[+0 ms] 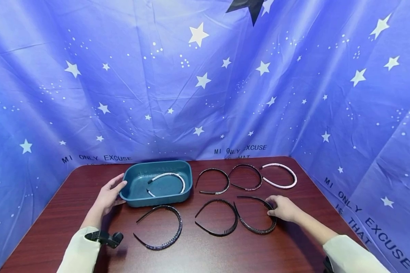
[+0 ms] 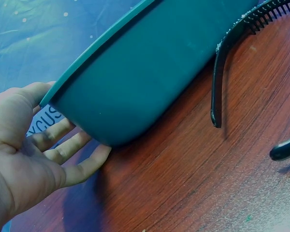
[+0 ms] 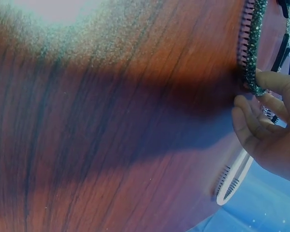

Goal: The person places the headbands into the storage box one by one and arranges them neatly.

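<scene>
At the left, a teal plastic basin [image 1: 133, 203] stands on the table with a white headband [image 1: 183, 185] inside it. My left hand [image 1: 108, 195] rests against the basin's left end; in the left wrist view, its fairly straight fingers [image 2: 70, 153] touch the outer wall and the rim. My right hand [image 1: 284, 207] pinches the right side of a dark glittery toothed headband [image 1: 259, 231] in the front row. In the right wrist view, thumb and fingers [image 3: 275, 81] meet at this headband's sparkly curve [image 3: 255, 58].
Left of the held headband lies a plain black headband [image 1: 220, 234], and a dark blue patterned one [image 1: 164, 247] sits before the basin. Behind are a black headband [image 1: 228, 182], a dark reddish one [image 1: 260, 178] and a pale pink one [image 1: 295, 178]. A blue star-printed curtain [image 1: 205, 106] borders the table.
</scene>
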{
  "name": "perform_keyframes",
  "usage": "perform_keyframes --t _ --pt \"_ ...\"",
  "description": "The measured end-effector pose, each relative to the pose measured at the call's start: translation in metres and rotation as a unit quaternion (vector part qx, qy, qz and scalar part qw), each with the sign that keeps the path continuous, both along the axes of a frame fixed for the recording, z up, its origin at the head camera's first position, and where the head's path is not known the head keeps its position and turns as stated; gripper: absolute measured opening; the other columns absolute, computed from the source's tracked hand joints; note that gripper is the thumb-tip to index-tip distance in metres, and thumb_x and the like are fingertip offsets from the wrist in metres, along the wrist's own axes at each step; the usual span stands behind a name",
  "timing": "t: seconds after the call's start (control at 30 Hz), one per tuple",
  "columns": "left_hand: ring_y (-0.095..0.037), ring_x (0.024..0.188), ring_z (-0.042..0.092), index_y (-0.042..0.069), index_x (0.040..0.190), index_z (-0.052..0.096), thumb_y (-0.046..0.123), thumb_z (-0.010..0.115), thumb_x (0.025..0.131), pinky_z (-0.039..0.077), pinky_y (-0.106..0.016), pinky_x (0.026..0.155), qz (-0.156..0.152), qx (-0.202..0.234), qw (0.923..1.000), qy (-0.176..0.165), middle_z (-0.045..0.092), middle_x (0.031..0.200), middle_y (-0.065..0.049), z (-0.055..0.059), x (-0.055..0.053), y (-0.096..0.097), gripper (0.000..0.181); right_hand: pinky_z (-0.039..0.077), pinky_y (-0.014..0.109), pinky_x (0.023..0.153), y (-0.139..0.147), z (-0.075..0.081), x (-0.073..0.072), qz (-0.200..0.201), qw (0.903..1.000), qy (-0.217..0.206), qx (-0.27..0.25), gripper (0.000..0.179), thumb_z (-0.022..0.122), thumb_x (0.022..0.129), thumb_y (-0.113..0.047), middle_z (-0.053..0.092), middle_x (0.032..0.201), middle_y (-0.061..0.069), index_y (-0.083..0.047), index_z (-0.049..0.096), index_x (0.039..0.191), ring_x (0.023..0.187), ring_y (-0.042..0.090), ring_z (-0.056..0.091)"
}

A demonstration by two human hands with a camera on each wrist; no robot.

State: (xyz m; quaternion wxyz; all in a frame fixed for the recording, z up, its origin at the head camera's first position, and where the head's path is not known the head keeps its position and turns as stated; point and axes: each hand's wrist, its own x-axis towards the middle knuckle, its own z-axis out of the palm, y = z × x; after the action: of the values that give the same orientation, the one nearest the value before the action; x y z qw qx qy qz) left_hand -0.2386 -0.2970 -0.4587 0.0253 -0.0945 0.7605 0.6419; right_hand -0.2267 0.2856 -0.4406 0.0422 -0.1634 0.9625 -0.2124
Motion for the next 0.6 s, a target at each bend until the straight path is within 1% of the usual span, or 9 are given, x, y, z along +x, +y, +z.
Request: perform_keyframes --t 0.1,0.33,0.6 --pt "-0.027 0.117 0.046 0.015 0.150 0.019 0.042 0.048 0.096 0.055 -0.044 0.081 0.001 0.000 1.0000 -0.001 0.019 0.151 -0.019 -0.0004 -0.0002 0.0003 0.067 0.037 0.026 0.057 -0.0008 -0.0002 0.0015 -0.010 0.9999 -0.002 -0.010 0.035 0.074 0.071 -0.005 0.055 0.069 0.000 0.003 0.063 0.103 0.064 0.012 0.046" --pt "-0.037 0.126 0.036 0.016 0.151 0.018 0.044 0.048 0.095 0.054 -0.046 0.082 -0.001 -0.005 1.0000 -0.002 0.018 0.152 -0.019 -0.0021 0.0000 0.0001 0.069 0.036 0.025 0.057 0.0003 -0.0020 0.0017 -0.026 0.9993 0.002 -0.026 0.031 0.070 0.073 -0.001 0.052 0.069 0.001 0.003 0.063 0.102 0.065 0.013 0.045" --pt "-0.037 0.126 0.036 0.016 0.150 0.018 0.044 0.048 0.095 0.055 -0.046 0.082 -0.001 -0.006 1.0000 0.000 0.017 0.152 -0.019 -0.0033 -0.0005 -0.0008 0.069 0.038 0.022 0.056 0.0038 -0.0054 0.0023 -0.046 0.9964 0.002 -0.071 0.025 0.069 0.074 0.000 0.056 0.070 0.001 0.003 0.063 0.098 0.064 0.008 0.046"
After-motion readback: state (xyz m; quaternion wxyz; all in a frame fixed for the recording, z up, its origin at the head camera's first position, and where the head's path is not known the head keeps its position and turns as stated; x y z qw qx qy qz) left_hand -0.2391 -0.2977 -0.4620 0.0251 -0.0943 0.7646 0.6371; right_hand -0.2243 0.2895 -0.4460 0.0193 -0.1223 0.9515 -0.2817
